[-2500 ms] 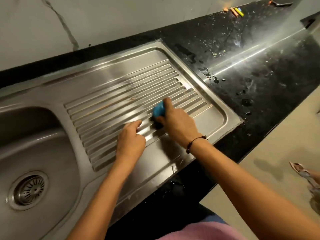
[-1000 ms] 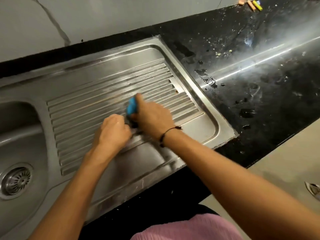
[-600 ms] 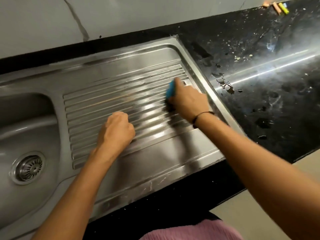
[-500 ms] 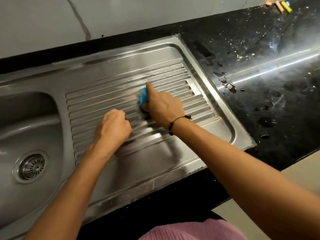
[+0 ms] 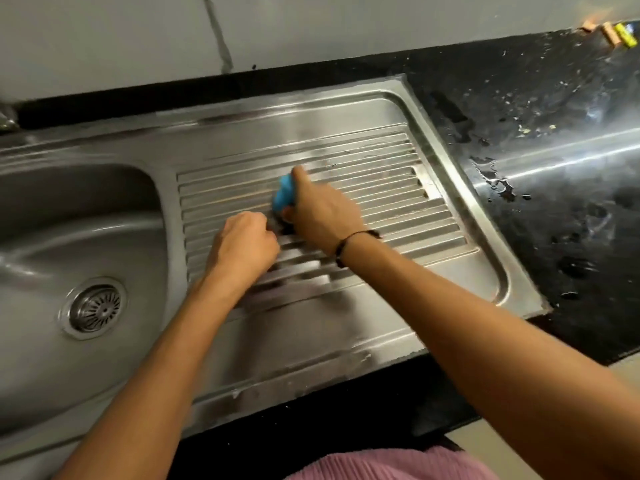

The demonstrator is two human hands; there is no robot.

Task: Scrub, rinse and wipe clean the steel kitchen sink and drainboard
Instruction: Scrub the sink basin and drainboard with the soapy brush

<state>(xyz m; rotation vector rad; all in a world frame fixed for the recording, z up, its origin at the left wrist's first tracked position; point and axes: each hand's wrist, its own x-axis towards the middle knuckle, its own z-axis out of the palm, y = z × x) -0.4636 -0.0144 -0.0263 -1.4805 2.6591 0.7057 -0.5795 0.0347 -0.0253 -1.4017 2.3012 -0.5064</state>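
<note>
Right hand [image 5: 323,211] grips the blue scrubber [image 5: 284,194] on the drainboard [image 5: 398,216] ribs — left hand [image 5: 242,247], clenched at its eight o'clock, braces.

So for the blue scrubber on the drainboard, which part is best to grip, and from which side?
Judging by the frame, grip the blue scrubber by its upper body, from above and the right, as the right hand does now. It stands on the ribbed drainboard with its underside hidden, so the top is the free part. The left hand rests curled beside it.
</note>
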